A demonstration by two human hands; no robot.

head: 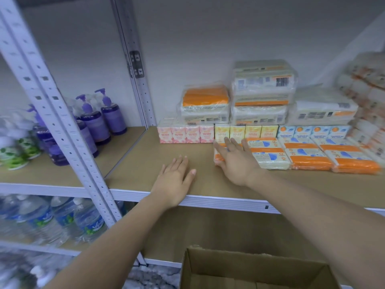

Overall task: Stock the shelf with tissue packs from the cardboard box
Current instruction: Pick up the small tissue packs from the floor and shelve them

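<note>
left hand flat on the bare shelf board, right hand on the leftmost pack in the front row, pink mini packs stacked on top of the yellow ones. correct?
Not quite. In the head view the pink mini packs stand beside the yellow ones, to their left, not on top. The left hand lies flat on the shelf board; the right hand rests on the leftmost front pack.

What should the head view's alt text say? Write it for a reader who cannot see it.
A person's right hand rests flat on a tissue pack on a shelf, while the left hand lies flat on bare board. More tissue packs are stacked behind, and an open cardboard box sits below.
</note>
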